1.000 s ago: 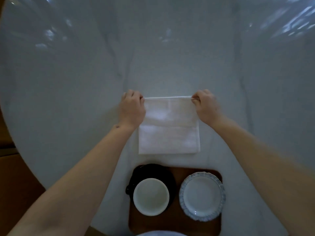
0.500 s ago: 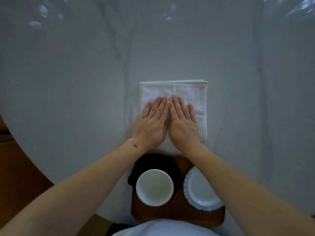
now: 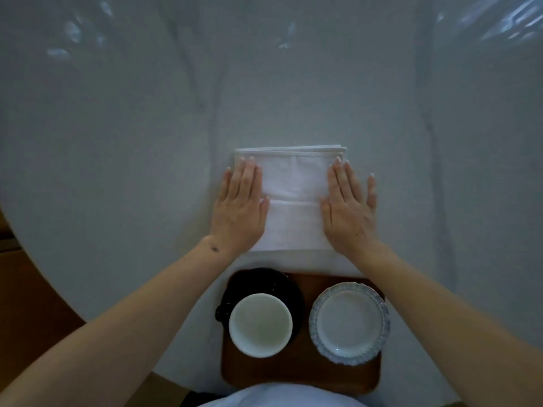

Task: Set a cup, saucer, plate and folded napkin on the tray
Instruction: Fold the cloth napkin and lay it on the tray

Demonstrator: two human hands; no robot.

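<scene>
Napkin [image 3: 292, 201] lies folded on the white table [image 3: 117, 142], just beyond the tray [image 3: 299, 374], not yet on it. Left hand [image 3: 239, 211] and right hand [image 3: 349, 212] rest flat, fingers extended, pressing its 2 side edges; neither grips anything. On the tray, the cup [image 3: 260, 324] sits on a dark saucer [image 3: 264, 284], with the plate [image 3: 349, 323] beside it. Risk: the layered far edge (already slightly uneven) may spring open when lifted. Free tray space looks scarce, so the napkin could overhang or nudge the crockery.
</scene>
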